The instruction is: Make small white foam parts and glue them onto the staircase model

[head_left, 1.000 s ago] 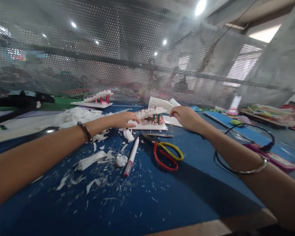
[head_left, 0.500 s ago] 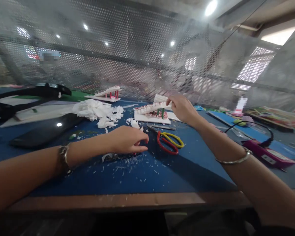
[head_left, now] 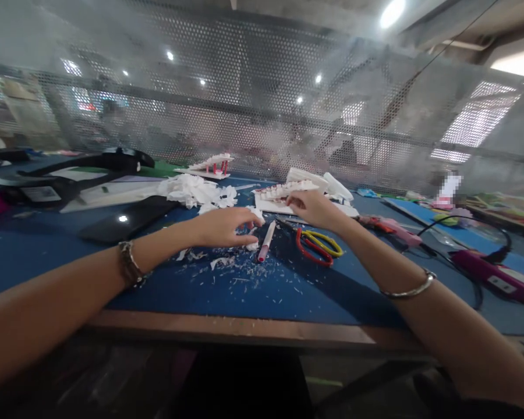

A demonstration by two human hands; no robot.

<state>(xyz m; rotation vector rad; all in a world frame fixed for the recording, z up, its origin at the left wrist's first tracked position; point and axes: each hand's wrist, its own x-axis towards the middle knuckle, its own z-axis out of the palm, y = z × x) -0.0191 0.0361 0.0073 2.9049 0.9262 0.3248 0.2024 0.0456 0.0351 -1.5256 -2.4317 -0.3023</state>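
My left hand hovers over the blue tabletop with thumb and fingers apart, holding nothing. White scraps lie by its fingertips, and just right of them rests a pen-shaped stick with a pale body and red end. My right hand has curled fingers closed at the front right of a small white staircase model; its fingers hide part of the model, and the exact contact is unclear. Between my hands lies a scissors-like tool with one red and one yellow handle.
Crumpled white paper and a black phone-like slab lie left. Another stair model with red posts stands behind. A purple power strip and a pink tool with a cable are at right. Perforated metal mesh bounds the back.
My right hand has moved from the staircase's upper end down to its front right. My left hand has shifted away from the pen-shaped stick, now uncovered. The view has turned slightly left.
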